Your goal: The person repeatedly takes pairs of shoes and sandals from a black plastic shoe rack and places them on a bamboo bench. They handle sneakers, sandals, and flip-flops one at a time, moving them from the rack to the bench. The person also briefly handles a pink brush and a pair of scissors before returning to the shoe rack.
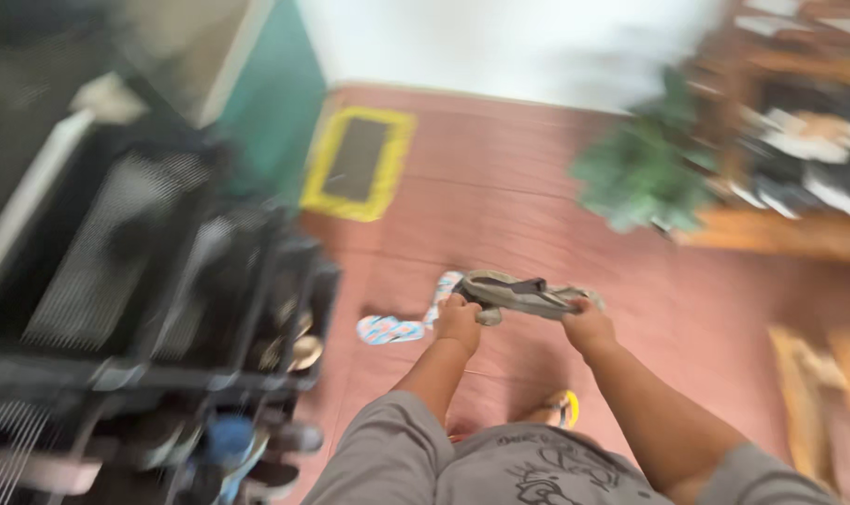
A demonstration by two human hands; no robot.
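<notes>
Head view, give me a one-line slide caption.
Both hands, left and right, hold a grey sandal above a reddish floor.

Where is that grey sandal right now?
The grey sandal is near the middle of the head view, held above the reddish floor between the left hand and right hand, with a patterned flip-flop lying just left below it.

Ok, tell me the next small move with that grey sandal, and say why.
Probably swing it left and down toward the black rack. Both the left hand and right hand grip the grey sandal in mid-air above the red floor, and the rack beside the left arm already seems to hold footwear, though blur hides which shelf has room.
</notes>
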